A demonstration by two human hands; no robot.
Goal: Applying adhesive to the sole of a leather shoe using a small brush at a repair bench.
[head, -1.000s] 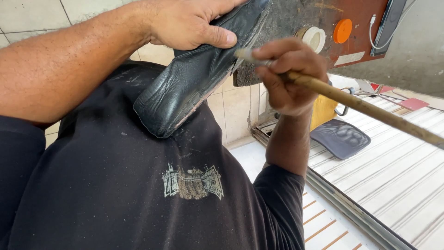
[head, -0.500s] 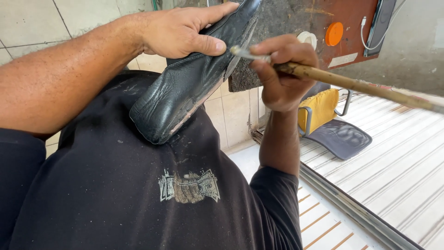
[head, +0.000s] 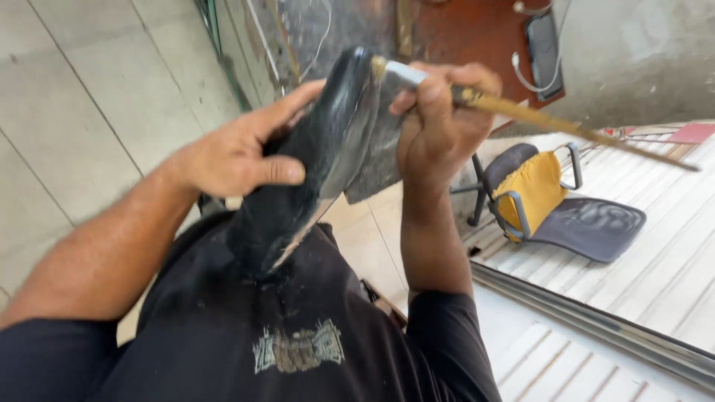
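The left hand [head: 238,160] was closed around a black leather shoe [head: 305,179], thumb across the upper and fingers wrapped behind it. The shoe stood nearly upright, heel end braced against the person's black shirt [head: 283,342] at the chest and toe end raised toward the camera. The right hand [head: 436,123] was closed in a fist on a long brush [head: 536,119] with a pale wooden handle. The metal ferrule and bristle end met the shoe at its upper edge, near the toe, beside a grey piece, apparently the sole or a flap, which hung just under the right hand; its exact nature could not be determined.

Compared with the frames from a second earlier, the shoe had been tipped from a slanted attitude to a steeper one, and the left hand had shifted from gripping over the top to gripping the side. The brush tip remained at the seam between upper and sole but sat higher on the shoe. This suggested that the coating work along the edge was in progress and advancing toward the toe.

Behind, a chair with a yellow cushion [head: 532,190] stood on the tiled floor [head: 74,112], well apart from the hands.
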